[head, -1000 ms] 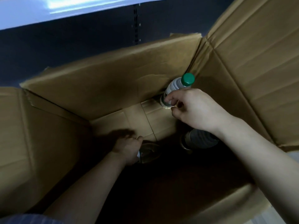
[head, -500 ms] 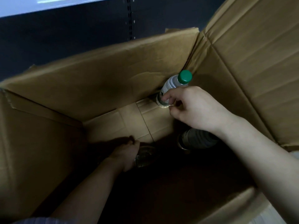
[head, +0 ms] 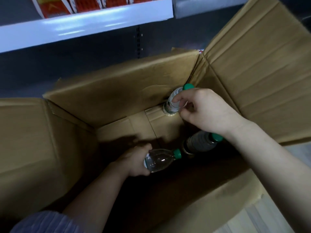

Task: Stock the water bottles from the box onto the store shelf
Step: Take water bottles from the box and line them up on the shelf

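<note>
While both arms reach down into the big open cardboard box (head: 117, 91), each hand has got its own water bottle. The left hand (head: 134, 163) is down low near the box floor, fingers curled round the body of a clear bottle (head: 159, 160) that's tipped over sideways, its green cap pointing to the right. So that one's properly gripped, held just above the dark bottom of the box. The right hand (head: 204, 111) is up in the far right corner, thumb and fingertips pinching the upper part of a second bottle (head: 173, 101) with a white label, just below its green cap. That bottle leans toward the corner where the far wall meets the right flap, and its base looks like it's touching the box floor, though that's hard to call for sure. A third bottle (head: 200, 142) sits in shadow under the right wrist, also green capped, leaning over with nobody touching it; it's just beside the cap of the one in the left hand. All four box flaps are folded outward, the right one standing tall and creased. Past the far wall there's the store shelf (head: 87, 26), a pale shiny edge with some red and orange packets (head: 55, 5) lined up on top, and dark empty looking space beneath it. A bit of ribbed bluish sleeve (head: 45, 222) shows at the bottom left, and pale flooring peeks out bottom right.
</note>
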Demonstrator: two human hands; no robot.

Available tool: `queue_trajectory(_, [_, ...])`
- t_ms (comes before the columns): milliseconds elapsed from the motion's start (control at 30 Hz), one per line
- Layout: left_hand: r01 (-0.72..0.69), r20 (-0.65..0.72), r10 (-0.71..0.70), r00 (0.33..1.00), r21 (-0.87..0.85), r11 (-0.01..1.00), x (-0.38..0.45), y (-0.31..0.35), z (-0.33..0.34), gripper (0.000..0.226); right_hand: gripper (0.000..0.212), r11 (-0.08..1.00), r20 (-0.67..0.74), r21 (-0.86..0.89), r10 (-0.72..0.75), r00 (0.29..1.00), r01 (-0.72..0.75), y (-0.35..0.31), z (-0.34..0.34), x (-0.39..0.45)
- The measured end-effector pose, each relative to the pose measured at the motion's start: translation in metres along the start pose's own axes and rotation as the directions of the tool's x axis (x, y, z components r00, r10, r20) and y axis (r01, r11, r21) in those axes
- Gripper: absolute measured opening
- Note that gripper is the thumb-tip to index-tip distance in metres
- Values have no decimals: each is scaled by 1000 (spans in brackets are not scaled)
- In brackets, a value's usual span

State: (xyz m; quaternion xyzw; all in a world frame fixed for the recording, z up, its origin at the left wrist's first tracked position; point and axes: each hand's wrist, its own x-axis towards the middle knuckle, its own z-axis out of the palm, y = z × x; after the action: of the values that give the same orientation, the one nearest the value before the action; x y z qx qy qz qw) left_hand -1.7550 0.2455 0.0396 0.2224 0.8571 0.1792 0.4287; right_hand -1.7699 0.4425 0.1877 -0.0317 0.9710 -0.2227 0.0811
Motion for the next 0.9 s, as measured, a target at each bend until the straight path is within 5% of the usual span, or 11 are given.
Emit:
queue_trajectory(200, [15, 10, -14, 1000, -61, 998, -42, 16, -21, 63, 32, 1000, 1, 14, -1, 1000, 1, -22, -38, -5])
queue_trajectory(500, [-10, -193, -37, 981, -236, 972, -101, 45, -60, 53, 30, 1000, -15, 23, 3, 1000, -3, -53, -94, -14])
queue_trajectory(900, [11, -290, -247, 925, -627, 779, -176, 71, -100, 61, 29, 992, -23, -57, -113, 993, 112, -90, -159, -24])
